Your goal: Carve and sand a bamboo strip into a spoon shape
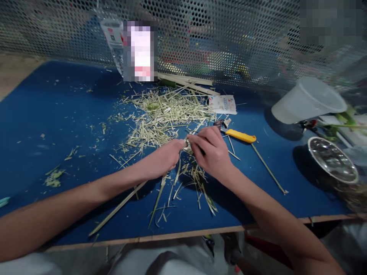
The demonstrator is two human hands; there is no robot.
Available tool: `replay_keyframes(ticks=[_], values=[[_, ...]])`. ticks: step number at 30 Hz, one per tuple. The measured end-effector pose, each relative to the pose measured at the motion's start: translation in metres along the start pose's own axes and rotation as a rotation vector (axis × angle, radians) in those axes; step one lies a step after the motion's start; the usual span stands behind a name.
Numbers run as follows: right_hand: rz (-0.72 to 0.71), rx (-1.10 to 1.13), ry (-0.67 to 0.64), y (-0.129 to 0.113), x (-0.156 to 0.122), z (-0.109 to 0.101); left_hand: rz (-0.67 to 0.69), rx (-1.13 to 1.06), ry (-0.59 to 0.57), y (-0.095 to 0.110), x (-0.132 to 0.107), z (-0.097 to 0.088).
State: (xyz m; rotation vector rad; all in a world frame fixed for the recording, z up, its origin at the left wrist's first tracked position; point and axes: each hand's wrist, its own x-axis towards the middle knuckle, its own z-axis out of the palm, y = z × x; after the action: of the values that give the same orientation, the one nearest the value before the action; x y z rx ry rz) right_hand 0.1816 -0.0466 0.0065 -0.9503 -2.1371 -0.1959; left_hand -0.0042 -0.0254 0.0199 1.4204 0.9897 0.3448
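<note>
My left hand [168, 158] is closed, its thumb and fingers pinched at the near edge of a heap of shredded plant strips [160, 118]. Facing it, my right hand [212, 151] pinches too. Between the two sets of fingertips shows a short bit of pale plant stalk [186, 141], partly hidden by the fingers. A long stalk [117, 208] slants from under my left wrist toward the table's front edge; whether it joins the held bit, I cannot tell. Just beyond my right hand lies a yellow-handled utility knife [240, 135].
A bottle [113, 42] and a blurred-out phone-like screen [140, 51] stand against the perforated metal panel [200, 46]. To the right are a tilted translucent plastic cup [306, 101], a metal bowl [332, 160] and a thin stalk [269, 168]. A small printed packet [222, 104] lies behind the knife.
</note>
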Motion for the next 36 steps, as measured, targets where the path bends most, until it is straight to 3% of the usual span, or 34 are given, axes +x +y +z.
replay_keyframes(ticks=[3,10,26,36], values=[[-0.051,0.029,-0.016,0.000,0.000,0.001,-0.124,-0.098,0.004,-0.003,0.002,0.000],[-0.009,0.025,-0.010,0.004,-0.002,0.000,-0.190,-0.196,-0.054,-0.009,0.005,-0.001],[-0.038,0.070,-0.011,0.003,-0.002,0.002,-0.223,-0.372,-0.096,0.006,-0.002,-0.001],[-0.030,0.065,-0.026,0.002,-0.001,0.001,-0.224,-0.354,-0.086,0.007,0.000,0.001]])
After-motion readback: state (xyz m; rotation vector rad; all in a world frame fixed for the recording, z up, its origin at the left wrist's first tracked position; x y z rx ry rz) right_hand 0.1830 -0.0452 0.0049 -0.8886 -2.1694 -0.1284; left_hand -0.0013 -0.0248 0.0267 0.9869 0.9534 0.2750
